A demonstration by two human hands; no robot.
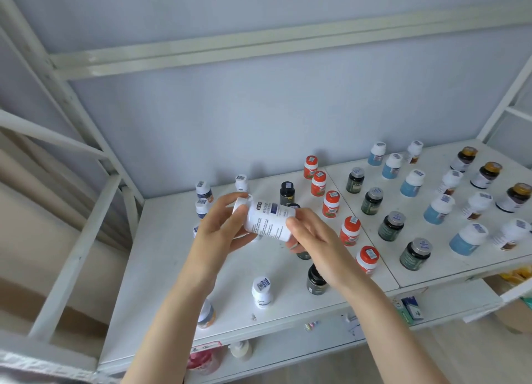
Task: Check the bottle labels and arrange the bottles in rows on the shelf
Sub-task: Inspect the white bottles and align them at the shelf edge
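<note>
While rows of capped bottles [349, 231] stand along the shelf's [161, 283] right half, my left hand [218, 231] and right hand [312, 236] grip a white bottle [266, 221] sideways, contents unseen.

Bare left hand [218, 231] and right hand [315, 241]; slim forearms uncovered down to the six o'clock edge.

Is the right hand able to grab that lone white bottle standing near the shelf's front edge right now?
Likely not at once: the right hand and left hand both hold a tilted white bottle. Otherwise the way looks free; the lone white bottle stands in open space close to them.
</note>
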